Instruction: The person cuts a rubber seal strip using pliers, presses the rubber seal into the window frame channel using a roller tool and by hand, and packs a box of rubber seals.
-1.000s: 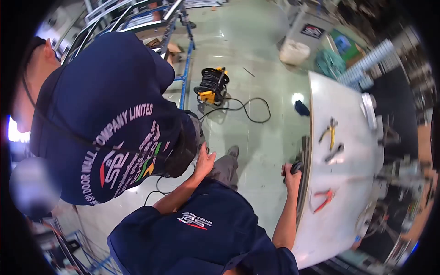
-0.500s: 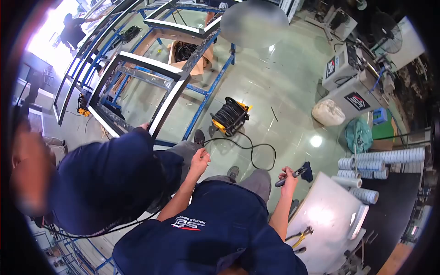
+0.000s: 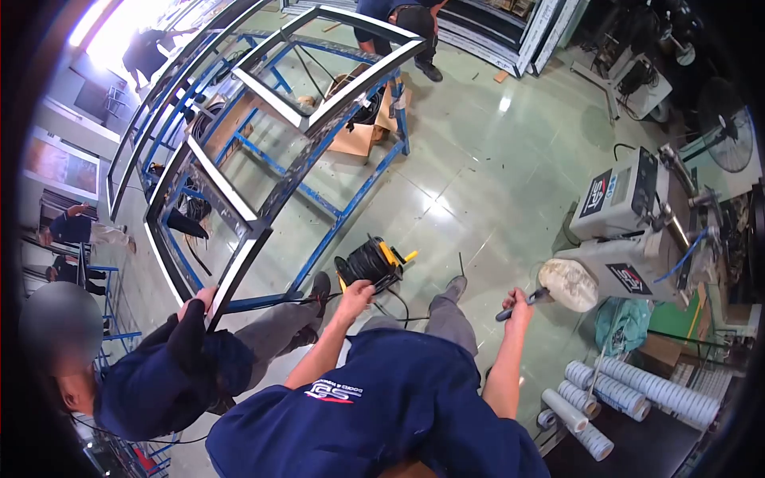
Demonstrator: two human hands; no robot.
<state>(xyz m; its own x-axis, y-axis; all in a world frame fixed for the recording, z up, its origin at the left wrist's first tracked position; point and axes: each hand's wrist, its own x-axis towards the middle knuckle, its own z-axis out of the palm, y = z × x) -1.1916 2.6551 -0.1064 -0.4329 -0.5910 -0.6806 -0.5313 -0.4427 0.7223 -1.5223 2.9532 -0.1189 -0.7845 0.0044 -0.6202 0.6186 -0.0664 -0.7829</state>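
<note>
My left hand (image 3: 358,298) hangs in front of me with loosely curled fingers, nothing showing in it. It overlaps the lower edge of a black and yellow cable reel (image 3: 369,264) on the floor. To the right, my right hand (image 3: 518,306) is closed around a dark grey hand tool (image 3: 539,295). The tool's handle end sticks out on the near side and its head points right; its exact kind is unclear. At my left, another person's hand (image 3: 201,303) grips the corner of a black and white window frame (image 3: 239,267) lying on a blue rack.
The blue metal rack (image 3: 351,203) carries more frames. A person (image 3: 402,20) bends at its far end. A machine (image 3: 629,263) stands to the right, with a whitish bundle (image 3: 568,285) before it. Tape rolls (image 3: 657,390) lie lower right. A cable (image 3: 407,307) runs along the floor.
My view has shifted forward and my feet have stepped. The reel is now closer to my left hand. The white board with yellow-handled pliers has left view. My right hand still holds the tool.
</note>
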